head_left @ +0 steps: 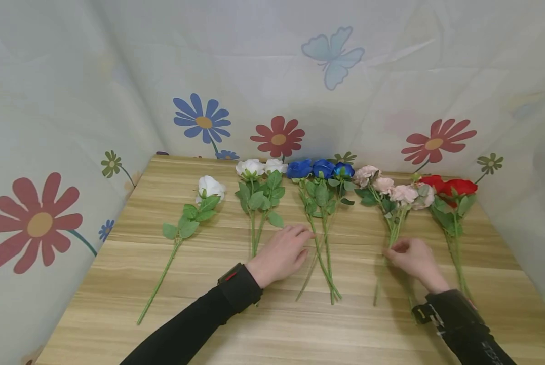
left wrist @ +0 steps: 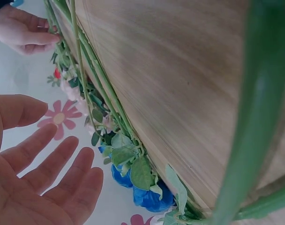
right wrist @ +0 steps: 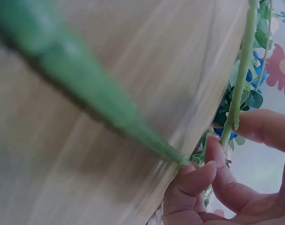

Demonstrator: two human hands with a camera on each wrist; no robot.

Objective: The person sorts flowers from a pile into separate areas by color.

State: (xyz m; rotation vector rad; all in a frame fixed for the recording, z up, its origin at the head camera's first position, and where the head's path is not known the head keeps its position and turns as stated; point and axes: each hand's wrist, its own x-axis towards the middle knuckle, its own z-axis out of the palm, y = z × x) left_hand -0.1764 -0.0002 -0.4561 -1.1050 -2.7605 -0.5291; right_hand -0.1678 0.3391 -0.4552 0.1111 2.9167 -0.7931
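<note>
My right hand (head_left: 414,259) pinches a green stem among the pink flowers (head_left: 402,194), low on the bunch. In the right wrist view the fingers (right wrist: 266,129) bend about this stem (right wrist: 241,84). My left hand (head_left: 280,255) hovers over the table between two white roses (head_left: 250,167) and three blue roses (head_left: 322,168). Its fingers (left wrist: 53,164) are spread and loosely bent, holding nothing, in the left wrist view. The blue roses lie with their stems (head_left: 325,253) crossing below the leaves.
A single white rose (head_left: 209,188) lies slanted at the left of the wooden table (head_left: 186,314). Red roses (head_left: 457,187) lie right of the pink flowers. A flower-printed cloth (head_left: 254,61) hangs behind the table and along its sides.
</note>
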